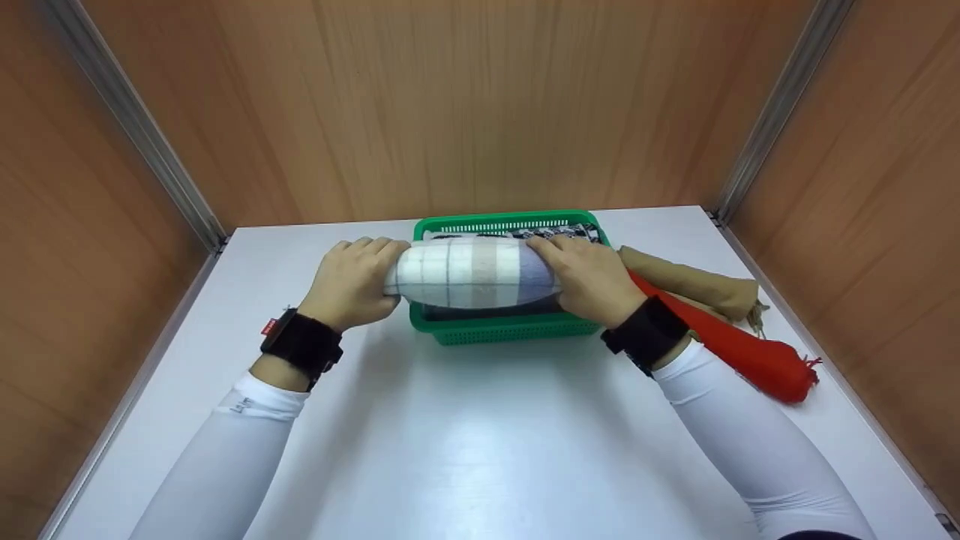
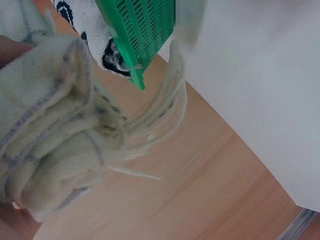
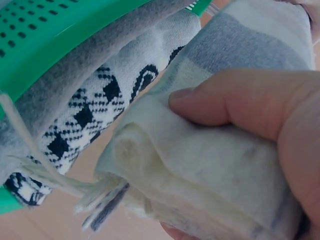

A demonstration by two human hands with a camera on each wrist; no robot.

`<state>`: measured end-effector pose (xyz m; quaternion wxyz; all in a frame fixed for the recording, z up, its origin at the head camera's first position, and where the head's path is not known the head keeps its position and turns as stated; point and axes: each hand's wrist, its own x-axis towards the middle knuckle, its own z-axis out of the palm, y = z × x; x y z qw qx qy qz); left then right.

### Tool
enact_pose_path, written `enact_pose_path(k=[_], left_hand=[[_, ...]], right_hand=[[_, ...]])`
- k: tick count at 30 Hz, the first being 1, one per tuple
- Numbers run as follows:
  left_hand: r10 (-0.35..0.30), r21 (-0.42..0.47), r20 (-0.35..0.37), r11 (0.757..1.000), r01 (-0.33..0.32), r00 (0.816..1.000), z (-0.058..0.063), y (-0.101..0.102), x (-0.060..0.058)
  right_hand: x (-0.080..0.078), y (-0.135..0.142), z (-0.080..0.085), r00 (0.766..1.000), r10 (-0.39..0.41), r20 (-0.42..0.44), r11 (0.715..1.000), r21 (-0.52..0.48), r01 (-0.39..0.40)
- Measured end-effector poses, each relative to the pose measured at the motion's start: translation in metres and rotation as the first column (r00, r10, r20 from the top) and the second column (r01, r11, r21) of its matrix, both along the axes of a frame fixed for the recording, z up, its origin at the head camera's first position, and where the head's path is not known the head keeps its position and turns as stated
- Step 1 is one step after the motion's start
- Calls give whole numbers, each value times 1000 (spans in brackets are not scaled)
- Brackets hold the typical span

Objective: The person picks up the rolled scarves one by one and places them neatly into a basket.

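Both hands hold a rolled plaid scarf (image 1: 484, 274), white with beige and lavender bands, level above a green plastic basket (image 1: 517, 330). My left hand (image 1: 356, 281) grips its left end, where fringe (image 2: 162, 107) hangs out in the left wrist view. At the other end my right hand (image 1: 592, 277) grips the roll, thumb on top and fingers beneath. Inside the basket lie a black-and-white patterned knit roll (image 3: 95, 107) and a grey roll (image 3: 55, 70), partly hidden under the plaid scarf in the head view.
Right of the basket, a red rolled scarf (image 1: 750, 356) and a tan rolled scarf (image 1: 690, 281) with fringe lie on the white table (image 1: 465, 450). Wooden panels (image 1: 480, 105) enclose the back and both sides.
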<state>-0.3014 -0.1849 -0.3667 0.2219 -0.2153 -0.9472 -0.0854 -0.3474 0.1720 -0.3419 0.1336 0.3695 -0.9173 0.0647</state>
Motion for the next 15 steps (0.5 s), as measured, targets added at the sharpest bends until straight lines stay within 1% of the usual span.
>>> enact_pose_path(k=[3, 9, 15], left_hand=[[-1, -3, -6, 1000, 1, 1000, 1, 3, -2], [-3, 6, 16, 1000, 3, 1000, 1, 11, -5], [-11, 17, 16, 1000, 10, 1000, 4, 20, -8]], right_hand=[[-2, 2, 1, 1000, -6, -12, 1000, -4, 6], [-5, 9, 2, 1000, -17, -23, 1000, -3, 16], [-8, 17, 3, 999, -35, -21, 999, -15, 34]])
